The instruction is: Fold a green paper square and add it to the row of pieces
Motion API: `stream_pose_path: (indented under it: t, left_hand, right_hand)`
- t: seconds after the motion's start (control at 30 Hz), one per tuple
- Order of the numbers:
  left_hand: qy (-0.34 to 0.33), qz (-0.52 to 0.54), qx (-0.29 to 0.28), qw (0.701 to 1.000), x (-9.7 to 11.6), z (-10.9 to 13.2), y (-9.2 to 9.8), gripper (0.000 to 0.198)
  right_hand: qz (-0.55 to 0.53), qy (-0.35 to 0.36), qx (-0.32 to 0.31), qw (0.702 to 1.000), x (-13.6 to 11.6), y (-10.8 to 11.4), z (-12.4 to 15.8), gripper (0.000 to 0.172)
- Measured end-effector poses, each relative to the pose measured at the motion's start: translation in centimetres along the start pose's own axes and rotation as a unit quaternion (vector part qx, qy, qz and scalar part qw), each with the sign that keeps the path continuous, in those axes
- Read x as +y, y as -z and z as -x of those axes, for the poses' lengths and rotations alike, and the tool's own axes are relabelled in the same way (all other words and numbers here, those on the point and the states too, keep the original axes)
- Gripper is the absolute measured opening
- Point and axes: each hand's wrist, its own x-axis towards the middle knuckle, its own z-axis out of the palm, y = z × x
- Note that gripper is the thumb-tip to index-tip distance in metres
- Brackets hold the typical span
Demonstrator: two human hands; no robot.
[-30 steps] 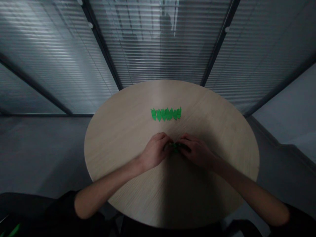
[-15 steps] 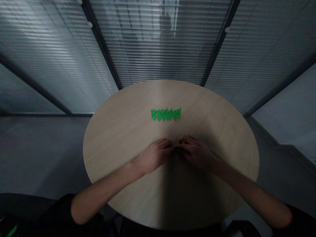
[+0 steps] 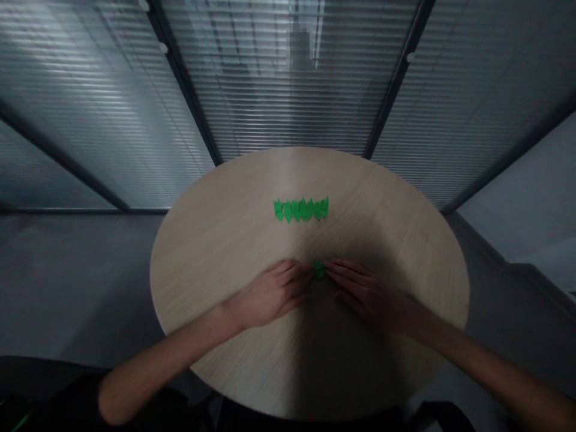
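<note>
Grip: left hand (image 3: 279,291), fingers bunched; right hand (image 3: 366,294), fingers extended; whether either pinches, cannot tell
Between them: single green piece (image 3: 319,270), just below frame centre
Step, seemingly: fingertip adjustment; next move calls for light touch
Beyond: green row (image 3: 306,210), above centre, pale worktop (image 3: 216,240)

Dim light. Rounded, pale wood-grain desk (image 3: 211,240); beyond it, grey horizontal-slat blinds (image 3: 288,114) between dark frame bars (image 3: 190,96); smooth grey floor (image 3: 81,270).
</note>
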Motion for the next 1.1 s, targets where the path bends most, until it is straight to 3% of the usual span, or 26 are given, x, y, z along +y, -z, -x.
stream_pose_path:
  t: [0.2, 0.43, 0.7, 0.9, 1.1]
  left_hand:
    - [0.002, -0.012, -0.021, 1.000, 0.0, -0.4, 0.0, 0.039]
    - [0.026, -0.002, 0.023, 0.999, 0.1, -0.2, -0.1, 0.031]
    - [0.026, 0.002, 0.035, 0.999, 0.0, -0.4, -0.2, 0.032]
    - [0.069, 0.066, 0.057, 0.994, -0.9, -1.7, -0.5, 0.027]
    - [0.047, 0.070, 0.066, 0.994, -1.4, -2.2, -0.8, 0.029]
  right_hand:
    - [0.035, 0.016, 0.000, 0.999, -0.6, 0.6, -1.0, 0.041]
    - [0.005, 0.030, 0.014, 0.999, -0.2, 0.6, -2.2, 0.033]
    - [0.009, 0.052, 0.037, 0.998, 0.2, -0.4, -2.2, 0.027]
    - [-0.007, 0.031, 0.072, 0.997, 0.1, -0.8, -2.8, 0.018]
    - [-0.002, 0.007, 0.074, 0.997, 0.2, -1.1, -3.5, 0.014]
